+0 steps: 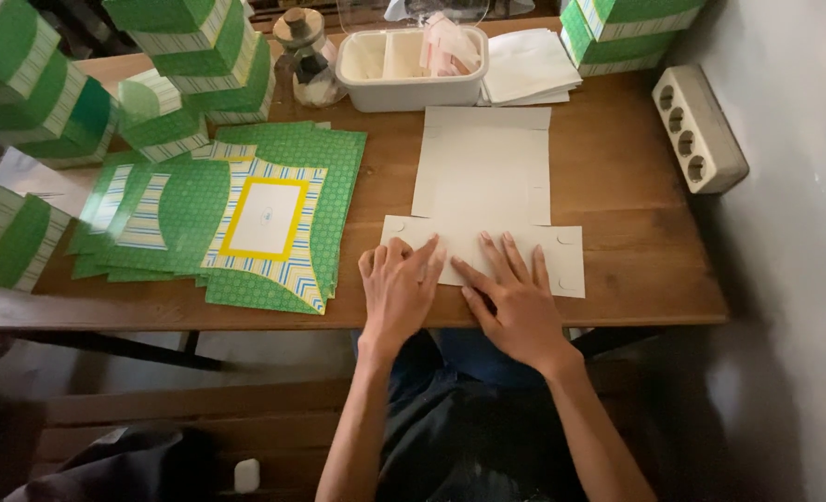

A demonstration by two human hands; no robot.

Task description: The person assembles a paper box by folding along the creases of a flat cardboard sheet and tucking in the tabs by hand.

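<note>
A flat white card sheet is laid on the wooden desk, with its blank side up and its near edge close to the desk's front edge. The left hand is pressed flat on the near left flap of the sheet, fingers spread, so nothing is gripped by it. The right hand is laid flat on the near edge of the sheet just beside the left hand, fingers open too, and nothing is held in it. A pile of flat green patterned sheets is seen just left of the white sheet. Behind the white sheet, a white tub is placed, with what may be pink paper slips inside. Folded green boxes are stacked far to the left of the white sheet, and a grey socket strip is fixed to its right.
</note>
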